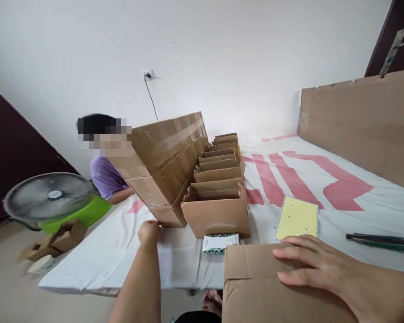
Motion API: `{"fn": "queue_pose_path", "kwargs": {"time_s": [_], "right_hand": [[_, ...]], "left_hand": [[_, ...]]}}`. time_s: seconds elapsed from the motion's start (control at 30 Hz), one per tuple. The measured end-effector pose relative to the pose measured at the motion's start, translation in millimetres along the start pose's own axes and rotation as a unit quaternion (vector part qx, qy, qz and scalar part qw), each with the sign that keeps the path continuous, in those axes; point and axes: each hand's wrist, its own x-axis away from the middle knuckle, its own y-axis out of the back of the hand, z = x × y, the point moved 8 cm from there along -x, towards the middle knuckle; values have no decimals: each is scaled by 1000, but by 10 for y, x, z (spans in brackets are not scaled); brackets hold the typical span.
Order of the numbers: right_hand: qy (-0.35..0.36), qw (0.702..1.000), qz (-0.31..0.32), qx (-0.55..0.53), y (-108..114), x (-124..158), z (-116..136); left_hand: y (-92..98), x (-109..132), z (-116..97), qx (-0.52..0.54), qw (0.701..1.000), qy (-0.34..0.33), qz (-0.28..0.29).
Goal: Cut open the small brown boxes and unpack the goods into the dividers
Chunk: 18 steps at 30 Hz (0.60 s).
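Observation:
My right hand (pixel 309 264) lies flat and open on top of a cardboard box (pixel 252 282) at the near edge of the table. My left hand (pixel 149 232) reaches forward with its fingers curled under, touching the lower corner of a stack of taped cardboard cartons (pixel 164 157). What the left fingers hold, if anything, is hidden. A row of several open cardboard boxes (pixel 218 184) runs away from me down the middle of the table. A small white printed packet (pixel 220 242) lies just in front of the nearest open box.
A yellow card (pixel 298 218) and a dark green tool (pixel 384 241) lie on the white and red table cover (pixel 323 179). A tall cardboard sheet (pixel 360 121) stands at the right. A person in purple (pixel 106 177) sits behind the cartons. A fan (pixel 49 197) and cardboard scraps (pixel 54 242) sit at left.

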Motion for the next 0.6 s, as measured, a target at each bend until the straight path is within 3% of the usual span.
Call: {"fn": "queue_pose_path", "kwargs": {"time_s": [0.13,0.33,0.6], "right_hand": [[-19,1000,25,2,7,-35,-18],[-20,998,59,-21,3,-100,-54],[-29,998,57,-24,-24,-90,-39]], "left_hand": [[-76,-26,-76,-99,994,-50,-9],[11,163,-74,-153,979,-132,-40],[92,179,48,-163,981,-101,-35]]}}
